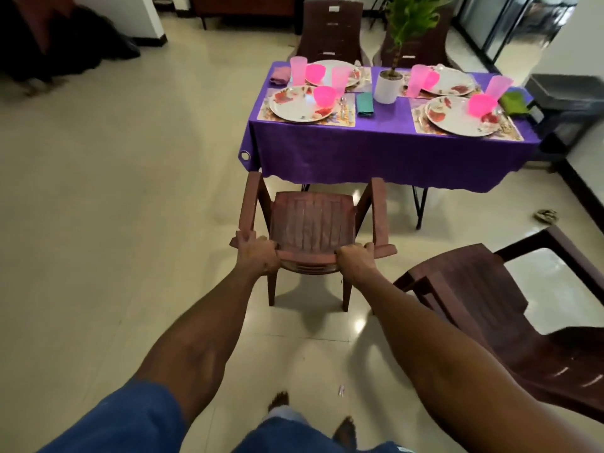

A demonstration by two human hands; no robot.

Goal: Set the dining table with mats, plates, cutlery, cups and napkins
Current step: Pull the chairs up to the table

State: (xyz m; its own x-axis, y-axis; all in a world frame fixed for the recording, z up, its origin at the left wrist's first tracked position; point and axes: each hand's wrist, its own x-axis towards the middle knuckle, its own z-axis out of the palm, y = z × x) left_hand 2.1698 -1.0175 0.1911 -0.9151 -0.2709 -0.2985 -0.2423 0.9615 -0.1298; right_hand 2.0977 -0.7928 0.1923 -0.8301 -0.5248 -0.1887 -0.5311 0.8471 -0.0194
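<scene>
A brown plastic chair (312, 223) stands on the floor in front of the near left side of the dining table (385, 152), which has a purple cloth. My left hand (256, 255) grips the left end of the chair's backrest top. My right hand (356, 258) grips the right end. On the table lie floral mats with white flowered plates (295, 104) (461, 120), pink bowls (324, 96), pink cups (298, 70), cutlery, and folded napkins: teal (365, 104), green (513, 101), pink (280, 75).
A second brown chair (490, 308) stands at my right, close to my right arm. Two more chairs (331, 27) stand behind the table. A potted plant in a white pot (387, 86) sits mid-table. A dark crate (568, 103) is right of the table. Open tiled floor lies left.
</scene>
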